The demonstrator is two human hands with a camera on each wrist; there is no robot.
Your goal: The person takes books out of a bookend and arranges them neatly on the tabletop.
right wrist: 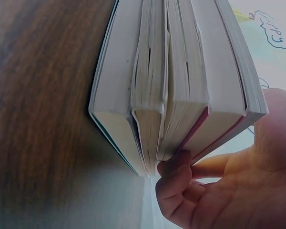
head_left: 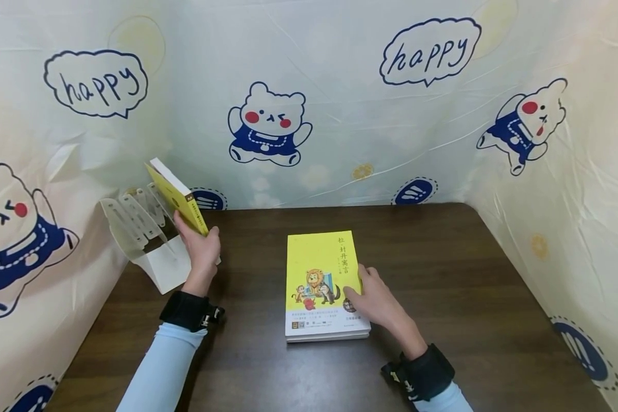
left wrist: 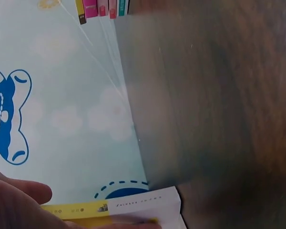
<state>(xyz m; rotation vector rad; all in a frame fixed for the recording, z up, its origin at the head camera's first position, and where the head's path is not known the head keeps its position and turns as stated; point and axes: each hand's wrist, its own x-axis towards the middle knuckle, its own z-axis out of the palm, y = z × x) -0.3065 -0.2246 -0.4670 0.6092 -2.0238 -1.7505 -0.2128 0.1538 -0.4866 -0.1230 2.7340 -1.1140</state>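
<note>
My left hand [head_left: 203, 252] grips a yellow book [head_left: 177, 197] that is tilted up on its edge, beside and over a white slotted book rack [head_left: 167, 269]. In the left wrist view, part of the same book [left wrist: 143, 205] shows under the fingers. At the table's middle lies a stack of several books [head_left: 314, 286], a yellow and white one with cartoon animals on top. My right hand [head_left: 383, 300] holds the stack's right side, its thumb on the top cover. The right wrist view shows curled fingers [right wrist: 174, 183] against the page edges of the books [right wrist: 181, 90].
Dark brown wooden table [head_left: 494, 320] lies under everything. A pale cloth [head_left: 340, 126] printed with bears and "happy" bubbles hangs along the back and both sides. The rack stands near the table's left back corner, close to the cloth.
</note>
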